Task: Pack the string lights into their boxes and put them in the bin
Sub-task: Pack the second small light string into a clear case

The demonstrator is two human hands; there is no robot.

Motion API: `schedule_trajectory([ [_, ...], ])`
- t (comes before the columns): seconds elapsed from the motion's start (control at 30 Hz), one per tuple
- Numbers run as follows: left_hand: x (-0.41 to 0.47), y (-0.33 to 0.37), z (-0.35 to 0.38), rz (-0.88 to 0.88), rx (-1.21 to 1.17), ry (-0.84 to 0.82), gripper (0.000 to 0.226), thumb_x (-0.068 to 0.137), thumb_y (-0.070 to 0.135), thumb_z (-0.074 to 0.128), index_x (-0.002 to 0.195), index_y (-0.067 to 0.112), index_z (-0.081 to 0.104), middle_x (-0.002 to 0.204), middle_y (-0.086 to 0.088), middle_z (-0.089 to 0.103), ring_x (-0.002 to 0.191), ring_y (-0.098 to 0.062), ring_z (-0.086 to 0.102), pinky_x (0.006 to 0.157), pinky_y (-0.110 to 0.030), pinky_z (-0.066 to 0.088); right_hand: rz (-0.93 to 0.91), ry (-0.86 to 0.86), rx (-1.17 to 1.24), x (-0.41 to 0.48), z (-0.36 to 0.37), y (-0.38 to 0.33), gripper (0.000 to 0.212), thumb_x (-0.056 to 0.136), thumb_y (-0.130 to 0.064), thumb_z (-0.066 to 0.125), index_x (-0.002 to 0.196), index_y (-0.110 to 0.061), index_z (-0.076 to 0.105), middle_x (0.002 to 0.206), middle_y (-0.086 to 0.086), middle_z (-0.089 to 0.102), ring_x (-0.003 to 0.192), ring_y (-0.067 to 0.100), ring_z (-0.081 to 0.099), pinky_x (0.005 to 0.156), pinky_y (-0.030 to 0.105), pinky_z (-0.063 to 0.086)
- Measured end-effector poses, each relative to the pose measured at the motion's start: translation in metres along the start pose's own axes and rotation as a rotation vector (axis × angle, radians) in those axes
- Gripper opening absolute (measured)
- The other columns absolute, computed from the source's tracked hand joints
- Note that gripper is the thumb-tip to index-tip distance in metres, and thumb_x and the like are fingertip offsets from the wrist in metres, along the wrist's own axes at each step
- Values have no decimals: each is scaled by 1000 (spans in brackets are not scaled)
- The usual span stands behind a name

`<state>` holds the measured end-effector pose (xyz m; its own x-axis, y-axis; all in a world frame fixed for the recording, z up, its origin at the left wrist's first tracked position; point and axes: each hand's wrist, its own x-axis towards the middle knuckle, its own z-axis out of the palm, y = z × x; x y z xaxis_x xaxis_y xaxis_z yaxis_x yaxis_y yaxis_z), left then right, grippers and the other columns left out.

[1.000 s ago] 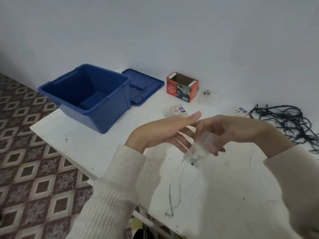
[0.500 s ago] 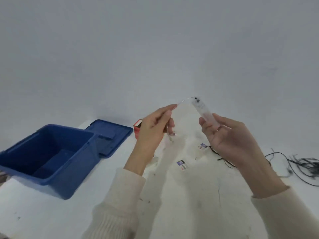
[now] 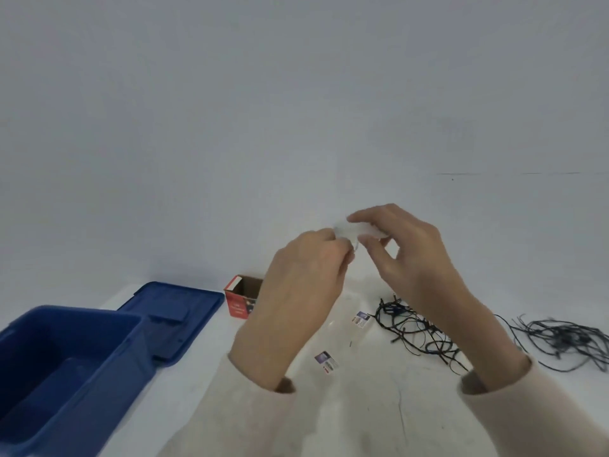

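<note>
The white desk (image 3: 379, 420) is carrying a blue bin (image 3: 108, 384), its lid (image 3: 178, 311) lying beside it, a red box (image 3: 238, 301), two small packets (image 3: 327, 361) and two dark tangles of string lights (image 3: 412, 328).

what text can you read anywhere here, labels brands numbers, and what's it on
Nothing reads clearly.
red box: white lettering on its front, too blurred to read.
near label on the table: printed lines, too small to read.
far label on the table: printed lines, too small to read.
blue bin and lid: no text visible.
</note>
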<state>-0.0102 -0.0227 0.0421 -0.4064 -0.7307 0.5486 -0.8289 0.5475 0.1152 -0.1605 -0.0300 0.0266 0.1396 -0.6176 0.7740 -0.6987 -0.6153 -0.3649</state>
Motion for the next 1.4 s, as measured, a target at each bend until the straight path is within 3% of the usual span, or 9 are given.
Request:
schedule_trajectory([
  [0.1,10,-12,-13,98,-95,-3,20,91,36,53,96,24,68,84,7,56,77,-5,52,69,-27,41,264,-293,202,8,-16,2,23,79,-1,63,91,-21,67,70,7,60,59,12,50,59,16,39],
  [0.2,16,-23,-13,11,-579,-28,7,78,32,71,77,25,72,72,7,59,58,-1,46,59,-13,36,527,-466,737,11,-29,10,21,66,-2,64,85,-10,67,66,12,58,54,18,50,52,22,39],
  [0.33,15,-25,1,-167,-1078,-5,16,84,7,63,80,18,73,58,11,63,44,-9,38,44,-17,36,660,-384,1291,5,-27,15,33,51,-11,79,82,-8,68,69,8,59,54,17,50,50,21,42],
  [0.43,9,-20,18,-331,-1238,-27,20,88,6,58,81,18,73,55,9,57,42,-7,37,40,-16,35,741,-201,1489,4,-20,8,36,65,-14,68,98,-3,60,78,7,60,57,15,56,55,21,50],
  [0.6,-4,-4,32,-434,-1450,-115,30,90,8,56,116,22,64,61,2,57,41,-7,35,37,-17,33,751,7,1451,4,-11,4,25,71,-7,60,96,-10,56,75,5,65,63,17,61,64,20,54],
  [0.77,-12,9,35,-456,-1422,-143,38,92,13,53,128,26,54,69,-2,68,40,-7,38,39,-19,36,726,86,1402,4,-9,4,24,72,-5,62,94,-13,55,74,6,64,64,18,60,67,23,51],
  [1.03,-23,14,31,-499,-1291,-176,20,95,25,49,106,25,66,62,1,64,41,-11,41,41,-22,37,637,155,1057,3,-19,10,19,85,-5,61,95,-19,56,81,-6,72,84,17,64,80,30,48],
  [1.17,-26,11,30,-497,-1229,-178,21,97,21,47,102,23,67,59,4,63,41,-12,38,41,-21,34,609,226,1155,2,-23,9,21,85,3,59,100,-11,53,89,12,74,91,33,70,90,35,54],
  [1.4,-28,5,33,-554,-1194,-160,21,95,14,49,97,19,69,65,5,66,39,-10,38,42,-20,33,596,317,1082,0,-23,12,19,85,6,60,94,-11,55,83,10,74,89,28,70,89,39,55],
])
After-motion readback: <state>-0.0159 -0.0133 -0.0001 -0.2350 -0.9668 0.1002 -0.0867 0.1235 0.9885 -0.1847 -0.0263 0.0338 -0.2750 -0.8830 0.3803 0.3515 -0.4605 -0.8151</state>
